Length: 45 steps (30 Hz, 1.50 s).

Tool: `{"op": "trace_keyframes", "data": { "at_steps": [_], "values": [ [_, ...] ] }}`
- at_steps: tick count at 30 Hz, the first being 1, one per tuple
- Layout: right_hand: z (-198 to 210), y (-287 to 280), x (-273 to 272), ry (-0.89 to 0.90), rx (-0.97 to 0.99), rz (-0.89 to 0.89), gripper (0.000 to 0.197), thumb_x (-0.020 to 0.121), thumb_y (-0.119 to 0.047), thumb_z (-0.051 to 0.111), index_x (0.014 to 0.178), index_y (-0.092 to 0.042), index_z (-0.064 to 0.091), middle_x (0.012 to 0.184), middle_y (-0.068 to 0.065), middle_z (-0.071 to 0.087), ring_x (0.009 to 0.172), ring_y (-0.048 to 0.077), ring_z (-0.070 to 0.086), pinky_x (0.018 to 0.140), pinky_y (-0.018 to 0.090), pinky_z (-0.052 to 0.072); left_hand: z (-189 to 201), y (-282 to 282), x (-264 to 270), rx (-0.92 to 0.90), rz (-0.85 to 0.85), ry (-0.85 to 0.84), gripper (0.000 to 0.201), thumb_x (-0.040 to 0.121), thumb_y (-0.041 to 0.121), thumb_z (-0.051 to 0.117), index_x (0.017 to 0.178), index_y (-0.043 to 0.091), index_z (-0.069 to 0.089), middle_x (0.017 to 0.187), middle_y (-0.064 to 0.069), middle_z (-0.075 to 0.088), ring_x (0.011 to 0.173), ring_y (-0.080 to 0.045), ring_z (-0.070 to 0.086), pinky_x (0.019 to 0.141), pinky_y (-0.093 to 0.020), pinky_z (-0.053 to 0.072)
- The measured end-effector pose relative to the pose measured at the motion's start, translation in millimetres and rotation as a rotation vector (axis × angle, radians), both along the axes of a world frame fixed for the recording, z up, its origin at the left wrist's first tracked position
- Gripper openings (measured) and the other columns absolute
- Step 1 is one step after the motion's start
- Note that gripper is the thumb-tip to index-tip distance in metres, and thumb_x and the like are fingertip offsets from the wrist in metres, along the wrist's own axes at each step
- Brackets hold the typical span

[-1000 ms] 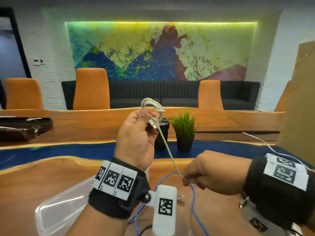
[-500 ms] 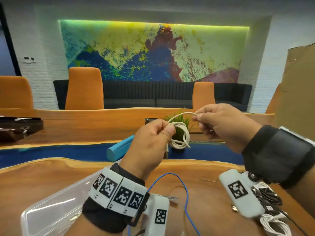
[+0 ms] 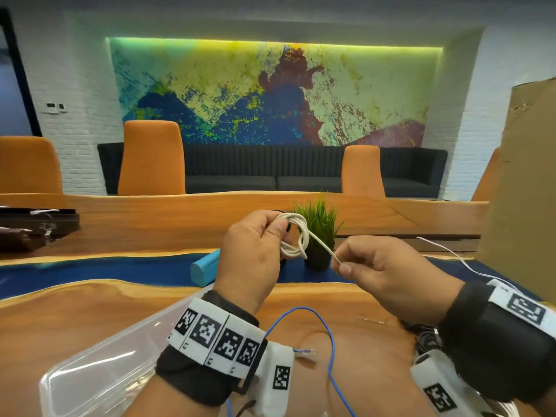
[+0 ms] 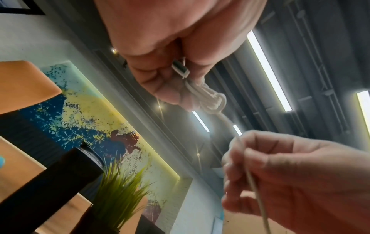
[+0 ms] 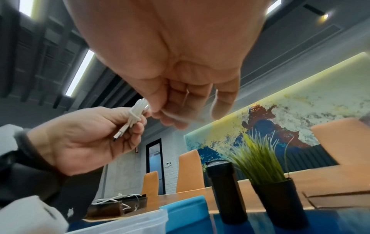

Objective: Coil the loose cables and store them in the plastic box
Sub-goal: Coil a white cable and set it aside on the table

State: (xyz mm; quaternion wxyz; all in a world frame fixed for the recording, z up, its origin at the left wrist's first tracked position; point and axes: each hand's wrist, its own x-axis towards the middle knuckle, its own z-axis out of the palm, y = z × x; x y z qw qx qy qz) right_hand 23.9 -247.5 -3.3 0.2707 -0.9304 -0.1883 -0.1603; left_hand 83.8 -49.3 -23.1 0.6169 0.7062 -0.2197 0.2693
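Dropped from beside the coil, the right hand (image 3: 388, 278) pinches the white cable (image 3: 293, 239) tail wrapped round the bundle the left hand (image 3: 252, 257) grips mid-air; next, probably, cinching tight, then the plastic box (image 3: 99, 371).

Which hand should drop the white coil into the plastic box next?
Left, probably. The left hand already grips the white coil, and the plastic box lies on its side. The right hand only pinches the loose tail.
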Motion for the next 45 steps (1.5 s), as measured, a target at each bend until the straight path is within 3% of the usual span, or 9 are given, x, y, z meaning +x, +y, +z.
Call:
{"op": "trace_keyframes", "data": {
  "at_steps": [5, 8, 16, 19, 23, 26, 31, 39, 45],
  "values": [
    [5.1, 11.8, -2.1, -0.298, 0.011, -0.062, 0.031, 0.089, -0.037, 0.060, 0.120, -0.033, 0.061, 0.113, -0.018, 0.056, 0.103, 0.000, 0.053, 0.085, 0.014, 0.044, -5.9, 2.5, 2.3, 0.300, 0.165, -0.081, 0.020, 0.102, 0.028, 0.047, 0.090, 0.020, 0.062, 0.075, 0.006, 0.064, 0.072, -0.014, 0.062, 0.067, -0.043, 0.054],
    [7.9, 35.7, -0.1, -0.429, -0.028, -0.036, 0.027, 0.088, -0.037, 0.062, 0.114, -0.029, 0.067, 0.104, -0.010, 0.059, 0.094, 0.007, 0.056, 0.080, 0.026, 0.050, -5.5, -1.8, -2.5, 0.350, 0.137, -0.100, 0.023, 0.103, 0.030, 0.045, 0.089, 0.018, 0.060, 0.078, 0.001, 0.062, 0.073, -0.018, 0.056, 0.065, -0.039, 0.048],
    [-3.0, 48.6, 21.1, -0.760, -0.027, -0.043, 0.012, 0.090, -0.016, 0.063, 0.087, -0.008, 0.072, 0.102, 0.005, 0.065, 0.085, 0.024, 0.062, 0.067, 0.042, 0.054, 7.1, -13.0, -19.6, -0.406, -0.556, 0.441, 0.031, 0.104, 0.023, 0.041, 0.110, 0.003, 0.065, 0.088, -0.004, 0.068, 0.078, -0.013, 0.060, 0.069, -0.027, 0.046],
    [2.2, 50.6, 21.0, -0.501, 0.121, -0.036, 0.013, 0.085, -0.018, 0.067, 0.076, -0.009, 0.066, 0.097, 0.002, 0.059, 0.090, 0.018, 0.056, 0.077, 0.041, 0.051, 4.4, -9.7, -14.7, -0.142, -0.364, 0.218, 0.029, 0.104, 0.024, 0.044, 0.098, 0.006, 0.065, 0.085, -0.008, 0.065, 0.077, -0.016, 0.055, 0.069, -0.030, 0.046],
    [29.2, 44.0, 9.9, 0.402, 0.746, 0.105, 0.015, 0.071, -0.023, 0.069, 0.071, -0.008, 0.072, 0.083, 0.010, 0.062, 0.087, 0.025, 0.059, 0.080, 0.043, 0.050, 2.7, -0.4, -8.5, 0.236, -0.147, -0.168, 0.022, 0.097, 0.030, 0.049, 0.093, 0.018, 0.067, 0.083, -0.002, 0.067, 0.078, -0.017, 0.060, 0.071, -0.039, 0.051],
    [45.0, 28.7, 7.0, 0.709, 0.885, 0.191, 0.028, 0.085, -0.024, 0.059, 0.058, -0.018, 0.066, 0.089, 0.008, 0.051, 0.098, 0.024, 0.053, 0.085, 0.046, 0.048, 7.5, 10.8, -3.7, 0.421, -0.080, -0.287, 0.022, 0.097, 0.029, 0.048, 0.095, 0.019, 0.067, 0.087, 0.003, 0.066, 0.084, -0.018, 0.059, 0.075, -0.042, 0.049],
    [53.3, 14.9, 10.6, 0.538, 0.579, 0.056, 0.024, 0.094, -0.030, 0.058, 0.086, -0.008, 0.065, 0.073, 0.001, 0.063, 0.071, 0.015, 0.058, 0.065, 0.033, 0.046, 12.1, 19.7, -4.1, 0.695, 0.035, -0.336, 0.030, 0.096, 0.033, 0.041, 0.096, 0.018, 0.067, 0.086, 0.004, 0.062, 0.081, -0.017, 0.053, 0.072, -0.041, 0.047],
    [57.5, 9.2, 12.5, 0.477, 0.335, 0.159, 0.031, 0.092, -0.031, 0.056, 0.072, -0.008, 0.052, 0.056, 0.002, 0.047, 0.046, 0.011, 0.031, 0.045, 0.025, 0.022, 15.8, 28.6, -2.9, 0.723, -0.078, -0.162, 0.019, 0.102, 0.028, 0.047, 0.093, 0.025, 0.063, 0.081, 0.008, 0.062, 0.074, -0.007, 0.056, 0.064, -0.024, 0.046],
    [44.6, 4.5, 23.0, 0.215, 0.055, 0.016, 0.014, 0.093, -0.020, 0.064, 0.083, -0.014, 0.072, 0.062, -0.003, 0.062, 0.054, 0.009, 0.058, 0.056, 0.023, 0.051, 14.6, 28.5, -4.4, 0.494, -0.239, 0.002, 0.022, 0.102, 0.021, 0.049, 0.091, 0.022, 0.067, 0.071, 0.003, 0.060, 0.058, -0.005, 0.052, 0.054, -0.023, 0.046]
  ]
}}
